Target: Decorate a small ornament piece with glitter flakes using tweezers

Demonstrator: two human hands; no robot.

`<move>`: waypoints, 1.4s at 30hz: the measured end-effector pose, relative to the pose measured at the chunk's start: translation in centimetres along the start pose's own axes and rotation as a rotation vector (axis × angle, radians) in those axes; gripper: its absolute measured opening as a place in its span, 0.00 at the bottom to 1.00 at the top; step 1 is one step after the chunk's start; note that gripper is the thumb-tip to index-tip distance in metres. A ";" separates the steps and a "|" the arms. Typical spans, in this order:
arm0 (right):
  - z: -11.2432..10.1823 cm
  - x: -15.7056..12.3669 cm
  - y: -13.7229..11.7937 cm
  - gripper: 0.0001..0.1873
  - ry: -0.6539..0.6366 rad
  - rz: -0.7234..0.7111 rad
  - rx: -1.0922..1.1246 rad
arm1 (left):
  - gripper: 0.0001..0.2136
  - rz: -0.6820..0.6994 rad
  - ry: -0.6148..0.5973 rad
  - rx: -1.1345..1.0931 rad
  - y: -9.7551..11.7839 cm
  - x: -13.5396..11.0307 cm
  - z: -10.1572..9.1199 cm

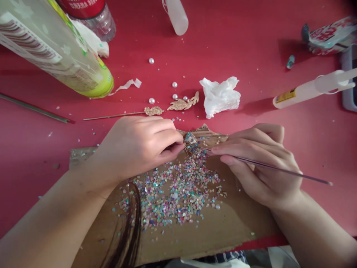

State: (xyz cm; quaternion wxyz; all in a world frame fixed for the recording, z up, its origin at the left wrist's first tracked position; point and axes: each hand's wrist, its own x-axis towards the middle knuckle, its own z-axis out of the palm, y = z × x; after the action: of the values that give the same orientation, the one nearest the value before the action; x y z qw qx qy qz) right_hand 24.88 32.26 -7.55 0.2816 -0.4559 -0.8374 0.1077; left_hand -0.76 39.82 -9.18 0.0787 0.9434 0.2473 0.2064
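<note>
My left hand [147, 143] is closed, its fingertips pinching the edge of a small gold-coloured wire ornament [191, 139] partly covered with blue and pink chips. In my right hand [259, 160] a thin dark stick [290, 172] is held like a pen, its tip close to the ornament's right side. Whether the tip touches it I cannot tell. Below both hands, many small coloured chips [175, 197] lie spread over a piece of brown cardboard [206, 238]. A few white pearl beads are mixed among them.
Beyond the cardboard lie gold leaf pieces [182, 104], a pearl bead [151, 101] and a crumpled white tissue [220, 97]. A large green-bottomed bottle [64, 56] stands at left, and a glue bottle [304, 91] lies at right. Dark hair [131, 223] hangs over the cardboard.
</note>
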 end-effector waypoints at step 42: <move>0.2 0.2 -0.5 0.09 -0.009 0.056 0.033 | 0.10 -0.028 -0.027 0.012 0.1 0.0 -0.1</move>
State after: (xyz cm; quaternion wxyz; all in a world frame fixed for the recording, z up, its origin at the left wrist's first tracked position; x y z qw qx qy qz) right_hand 24.37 32.17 -7.41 0.2823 -0.4739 -0.8237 0.1312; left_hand -0.72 39.76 -9.08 0.0792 0.9431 0.2605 0.1909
